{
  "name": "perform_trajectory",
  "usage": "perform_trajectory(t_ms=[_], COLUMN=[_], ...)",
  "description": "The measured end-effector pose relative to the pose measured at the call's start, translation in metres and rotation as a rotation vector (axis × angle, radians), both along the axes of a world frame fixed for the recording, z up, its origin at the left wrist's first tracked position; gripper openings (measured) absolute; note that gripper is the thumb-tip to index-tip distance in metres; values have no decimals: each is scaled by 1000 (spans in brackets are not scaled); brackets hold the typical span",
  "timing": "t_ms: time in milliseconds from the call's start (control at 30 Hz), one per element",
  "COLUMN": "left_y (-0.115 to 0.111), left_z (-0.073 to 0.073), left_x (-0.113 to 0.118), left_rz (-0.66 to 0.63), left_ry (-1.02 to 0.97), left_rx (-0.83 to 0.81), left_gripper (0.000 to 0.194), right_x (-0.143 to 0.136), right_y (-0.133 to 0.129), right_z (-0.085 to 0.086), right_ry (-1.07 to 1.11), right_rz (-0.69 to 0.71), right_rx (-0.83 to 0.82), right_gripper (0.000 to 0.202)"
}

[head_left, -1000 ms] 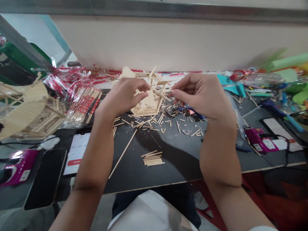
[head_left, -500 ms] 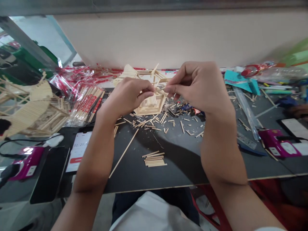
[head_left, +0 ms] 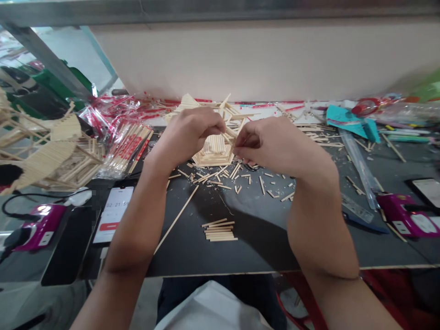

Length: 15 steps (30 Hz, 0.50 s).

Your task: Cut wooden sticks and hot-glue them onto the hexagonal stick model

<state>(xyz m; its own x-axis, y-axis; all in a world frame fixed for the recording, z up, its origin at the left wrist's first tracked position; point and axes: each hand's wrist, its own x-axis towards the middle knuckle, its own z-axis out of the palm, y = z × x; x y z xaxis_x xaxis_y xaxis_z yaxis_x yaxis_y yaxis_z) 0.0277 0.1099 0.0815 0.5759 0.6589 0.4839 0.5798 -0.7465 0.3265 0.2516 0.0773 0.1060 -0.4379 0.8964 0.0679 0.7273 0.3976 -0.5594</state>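
Note:
A model built of thin wooden sticks stands at the back middle of the dark table. My left hand is at its upper left, fingers pinched on a part of the stick model. To the right, my right hand is closed at the model's right side, its fingertips together; what they hold, if anything, is too small to make out. Nearer to me lies a small pile of cut sticks, with one long stick slanting to its left.
Stick offcuts are scattered around the model. At left are another stick structure, wrapped chopsticks, a lit phone and a magenta power adapter. A clear ruler and a second adapter lie at right.
My right hand has moved down beside the model, uncovering more sticks behind it. My left hand has shifted slightly right. The view has tilted a little.

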Motion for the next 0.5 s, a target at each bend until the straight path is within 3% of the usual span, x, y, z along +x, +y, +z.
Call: perform_trajectory(t_ms=[167,367,500], left_y=[-1,4,7], left_z=[2,1,-2], left_x=[-3,-9,-9], left_rz=[9,5,10], left_ry=[-20,-44,-23], left_rx=[16,-5,-21], left_gripper=[25,20,18], right_x=[-6,-12,-6], right_y=[0,-6,-5], right_z=[-2,0,-1], right_ry=[-18,41,68], right_rz=[-21,84,152], right_rx=[34,80,151], right_gripper=[9,23,15])
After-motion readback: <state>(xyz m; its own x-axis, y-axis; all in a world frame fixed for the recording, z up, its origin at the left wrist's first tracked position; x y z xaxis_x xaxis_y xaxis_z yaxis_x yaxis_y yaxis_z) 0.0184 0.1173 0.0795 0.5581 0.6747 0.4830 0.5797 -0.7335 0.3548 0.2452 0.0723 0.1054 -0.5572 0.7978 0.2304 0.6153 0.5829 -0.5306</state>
